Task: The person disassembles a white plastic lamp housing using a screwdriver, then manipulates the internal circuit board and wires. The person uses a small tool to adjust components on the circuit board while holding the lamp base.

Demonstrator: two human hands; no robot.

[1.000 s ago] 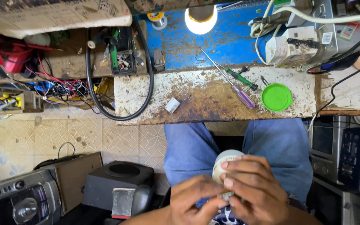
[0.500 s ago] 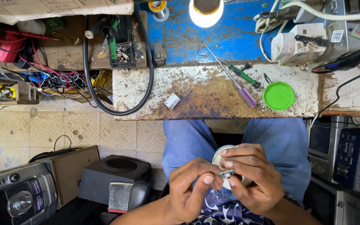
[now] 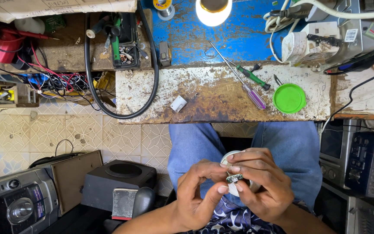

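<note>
Both hands pinching a small part over the lap, near edge of scene.

Left hand (image 3: pixel 195 195) & right hand (image 3: pixel 260 184) meet fingertip to fingertip on a tiny green circuit board (image 3: pixel 234 178). Board lies between the 2 grips, long axis approx left-right, so each hand has one end; neither is clearly nearer. Left thumb + forefinger clamp its left end. Right hand's fingers curl over the top and also cradle a round white housing (image 3: pixel 230 158) behind/under the board, touching it. Both grips closed on the parts, nothing released. Can't tell if board is seated in the housing or just held against it. Far side, on the worn bench (image 3: pixel 152 91): two screwdrivers (image 3: pixel 249 86) and a green lid (image 3: pixel 289 98), well apart from the hands.
</note>
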